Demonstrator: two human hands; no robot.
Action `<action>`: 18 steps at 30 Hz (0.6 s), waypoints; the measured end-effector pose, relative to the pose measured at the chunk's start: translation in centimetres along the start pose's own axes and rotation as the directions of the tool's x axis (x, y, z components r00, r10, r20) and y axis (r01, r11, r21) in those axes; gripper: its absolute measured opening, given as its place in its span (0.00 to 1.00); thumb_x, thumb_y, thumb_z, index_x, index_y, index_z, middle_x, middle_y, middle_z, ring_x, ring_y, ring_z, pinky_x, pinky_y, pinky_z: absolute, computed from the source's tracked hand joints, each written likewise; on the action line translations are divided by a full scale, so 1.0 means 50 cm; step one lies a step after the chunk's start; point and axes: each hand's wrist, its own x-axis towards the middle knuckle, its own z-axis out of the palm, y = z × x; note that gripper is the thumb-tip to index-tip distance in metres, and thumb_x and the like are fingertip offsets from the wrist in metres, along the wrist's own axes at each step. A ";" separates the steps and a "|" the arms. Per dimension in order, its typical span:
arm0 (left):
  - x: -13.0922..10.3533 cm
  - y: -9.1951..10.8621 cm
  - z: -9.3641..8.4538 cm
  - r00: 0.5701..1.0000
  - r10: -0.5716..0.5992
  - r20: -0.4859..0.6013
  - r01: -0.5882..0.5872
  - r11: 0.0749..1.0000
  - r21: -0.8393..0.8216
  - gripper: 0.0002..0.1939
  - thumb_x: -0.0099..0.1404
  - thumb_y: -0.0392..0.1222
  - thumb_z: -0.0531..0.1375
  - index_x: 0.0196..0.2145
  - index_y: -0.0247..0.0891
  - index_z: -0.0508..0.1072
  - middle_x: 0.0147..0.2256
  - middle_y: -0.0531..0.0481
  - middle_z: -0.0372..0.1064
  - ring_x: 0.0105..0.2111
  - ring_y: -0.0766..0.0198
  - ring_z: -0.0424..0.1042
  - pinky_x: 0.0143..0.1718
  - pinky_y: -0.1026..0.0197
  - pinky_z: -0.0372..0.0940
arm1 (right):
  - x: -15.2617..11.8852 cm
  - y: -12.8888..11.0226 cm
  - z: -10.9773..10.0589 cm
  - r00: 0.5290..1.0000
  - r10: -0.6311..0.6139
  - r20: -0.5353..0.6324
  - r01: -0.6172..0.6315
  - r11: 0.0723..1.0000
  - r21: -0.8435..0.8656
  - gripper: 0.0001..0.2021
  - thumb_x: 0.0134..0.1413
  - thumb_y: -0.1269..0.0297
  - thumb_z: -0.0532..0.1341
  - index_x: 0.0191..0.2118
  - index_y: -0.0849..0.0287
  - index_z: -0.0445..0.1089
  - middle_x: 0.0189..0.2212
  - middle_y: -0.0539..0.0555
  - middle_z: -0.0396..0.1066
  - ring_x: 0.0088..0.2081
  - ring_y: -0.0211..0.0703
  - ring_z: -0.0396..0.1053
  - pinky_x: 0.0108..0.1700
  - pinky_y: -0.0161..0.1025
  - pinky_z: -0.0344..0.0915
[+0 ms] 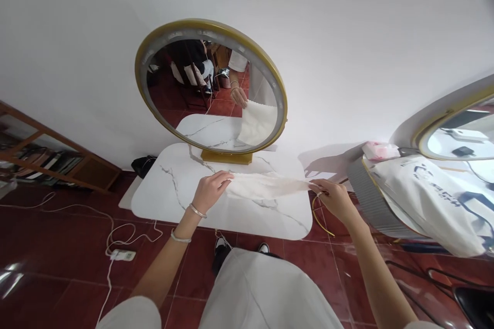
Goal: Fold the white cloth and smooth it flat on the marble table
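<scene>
A thin white cloth point(266, 186) is stretched sideways above a white marble-patterned table point(165, 185). My left hand point(211, 191) pinches its left end between thumb and fingers. At the other end, my right hand point(332, 196) has its fingers closed on the cloth's corner, near the table's right edge. Behind the cloth stands a round mirror point(212, 87) with a gold frame on a gold base point(226, 157). The mirror reflects a hand and the hanging cloth.
To the right, a ribbed grey table point(376, 200) bears a white printed bag point(428, 200), a pink tissue pack point(380, 150) and a second mirror point(459, 128). A wooden shelf point(57, 157) stands left. On the red floor lie cables and a power strip point(122, 255).
</scene>
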 end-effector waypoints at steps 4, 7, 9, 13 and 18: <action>-0.037 -0.008 -0.010 0.998 -0.038 0.053 0.039 0.999 -0.020 0.13 0.70 0.43 0.51 0.39 0.43 0.76 0.40 0.52 0.78 0.39 0.64 0.77 0.39 0.63 0.71 | 0.004 0.003 0.018 0.997 -0.041 0.063 0.039 0.999 0.024 0.12 0.57 0.66 0.54 0.34 0.55 0.76 0.39 0.58 0.78 0.40 0.51 0.75 0.40 0.43 0.70; -0.065 -0.022 -0.014 0.986 -0.086 0.139 0.088 0.996 -0.008 0.15 0.70 0.46 0.51 0.35 0.43 0.77 0.40 0.53 0.78 0.37 0.64 0.77 0.35 0.64 0.71 | 0.014 -0.001 0.036 0.985 -0.061 0.163 0.063 0.998 -0.005 0.11 0.53 0.70 0.55 0.28 0.54 0.75 0.36 0.57 0.78 0.36 0.49 0.75 0.38 0.42 0.70; -0.079 -0.035 -0.012 0.970 -0.116 0.216 0.119 0.993 0.000 0.17 0.70 0.48 0.51 0.33 0.43 0.78 0.39 0.53 0.78 0.34 0.64 0.77 0.33 0.64 0.71 | 0.020 -0.005 0.044 0.974 -0.057 0.218 0.067 0.997 -0.040 0.11 0.52 0.70 0.56 0.23 0.55 0.72 0.29 0.56 0.76 0.32 0.47 0.74 0.35 0.41 0.69; -0.074 -0.059 -0.011 0.956 -0.121 0.269 0.146 0.987 -0.074 0.19 0.70 0.50 0.50 0.32 0.42 0.78 0.39 0.51 0.78 0.36 0.62 0.77 0.37 0.62 0.72 | 0.026 -0.006 0.044 0.984 -0.019 0.179 0.023 1.000 -0.021 0.10 0.54 0.67 0.58 0.23 0.55 0.71 0.26 0.55 0.74 0.31 0.47 0.72 0.35 0.42 0.69; -0.019 -0.067 -0.030 0.971 -0.090 0.220 0.133 0.973 -0.189 0.18 0.69 0.51 0.52 0.36 0.41 0.78 0.43 0.49 0.77 0.42 0.60 0.76 0.47 0.58 0.70 | 0.027 0.008 0.060 0.988 -0.016 0.156 0.014 1.000 0.013 0.10 0.55 0.59 0.62 0.27 0.54 0.75 0.51 0.57 0.71 0.51 0.55 0.67 0.49 0.52 0.68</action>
